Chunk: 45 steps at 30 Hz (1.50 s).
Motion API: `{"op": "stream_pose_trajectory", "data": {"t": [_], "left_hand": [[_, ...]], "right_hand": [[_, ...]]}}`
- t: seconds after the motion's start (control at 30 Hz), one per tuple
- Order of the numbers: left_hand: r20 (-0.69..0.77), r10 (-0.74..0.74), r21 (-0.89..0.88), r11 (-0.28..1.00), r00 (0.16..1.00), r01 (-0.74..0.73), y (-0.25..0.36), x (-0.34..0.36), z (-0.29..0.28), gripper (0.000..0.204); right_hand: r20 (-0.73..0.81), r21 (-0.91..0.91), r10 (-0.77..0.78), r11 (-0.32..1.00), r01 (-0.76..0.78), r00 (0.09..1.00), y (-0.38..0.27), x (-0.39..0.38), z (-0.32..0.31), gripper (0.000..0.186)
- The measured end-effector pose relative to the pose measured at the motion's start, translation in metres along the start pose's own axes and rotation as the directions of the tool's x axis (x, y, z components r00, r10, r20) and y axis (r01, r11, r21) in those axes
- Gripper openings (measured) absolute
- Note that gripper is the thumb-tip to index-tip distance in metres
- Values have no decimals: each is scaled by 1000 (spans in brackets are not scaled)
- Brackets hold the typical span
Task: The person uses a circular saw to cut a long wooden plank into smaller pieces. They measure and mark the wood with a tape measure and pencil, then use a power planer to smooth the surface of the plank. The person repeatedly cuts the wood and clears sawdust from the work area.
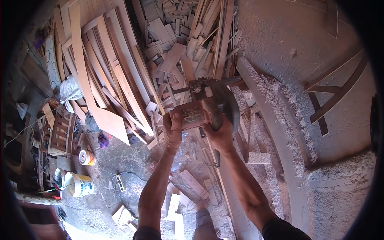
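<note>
A worn, dusty power tool that looks like a circular saw (193,113) is held out in front of me. Its rounded dark guard (231,102) is on the right side. My left hand (173,130) grips the left end of the boxy motor housing, thumb on top. Around the rear handle my right hand (221,134) is closed. A long wooden plank (224,186) runs below the tool and toward me. The tool's underside and blade are hidden, so I cannot tell whether it touches the wood.
Long boards (120,76) lean at the left, beside a heap of offcuts (164,36). Shavings cover a curved ledge (280,120) at right. Buckets (79,185) and a power strip (119,183) with cords are on the floor. A wooden frame (336,92) lies far right.
</note>
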State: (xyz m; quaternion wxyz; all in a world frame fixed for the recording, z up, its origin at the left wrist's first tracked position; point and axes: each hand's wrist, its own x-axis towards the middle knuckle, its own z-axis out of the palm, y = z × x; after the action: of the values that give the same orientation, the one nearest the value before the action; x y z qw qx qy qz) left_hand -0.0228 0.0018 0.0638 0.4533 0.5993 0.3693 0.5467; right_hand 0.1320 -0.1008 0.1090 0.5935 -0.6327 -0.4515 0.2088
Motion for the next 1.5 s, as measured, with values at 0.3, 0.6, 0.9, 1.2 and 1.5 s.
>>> {"op": "stream_pose_trajectory", "data": {"t": [0.3, 0.6, 0.9, 1.2, 1.5], "left_hand": [[271, -125, -240, 951, 954, 193, 110, -219, -15, 81], [215, -452, 173, 890, 866, 422, 211, -466, -152, 74], [-181, -666, 150, 709, 724, 689, 231, -705, -233, 61], [-419, -265, 665, 561, 869, 492, 169, -884, -262, 60], [-388, -847, -429, 514, 363, 743, 204, -925, -368, 56]], "right_hand": [[105, -209, -120, 968, 140, 987, -86, -185, -126, 46], [623, -88, 115, 993, -76, 774, -162, -375, -149, 45], [888, 144, -216, 969, 202, 407, -168, -514, -82, 58], [914, 391, -406, 874, 289, -7, -145, -613, 17, 69], [854, 462, -290, 804, 375, -431, -188, -705, 167, 71]]}}
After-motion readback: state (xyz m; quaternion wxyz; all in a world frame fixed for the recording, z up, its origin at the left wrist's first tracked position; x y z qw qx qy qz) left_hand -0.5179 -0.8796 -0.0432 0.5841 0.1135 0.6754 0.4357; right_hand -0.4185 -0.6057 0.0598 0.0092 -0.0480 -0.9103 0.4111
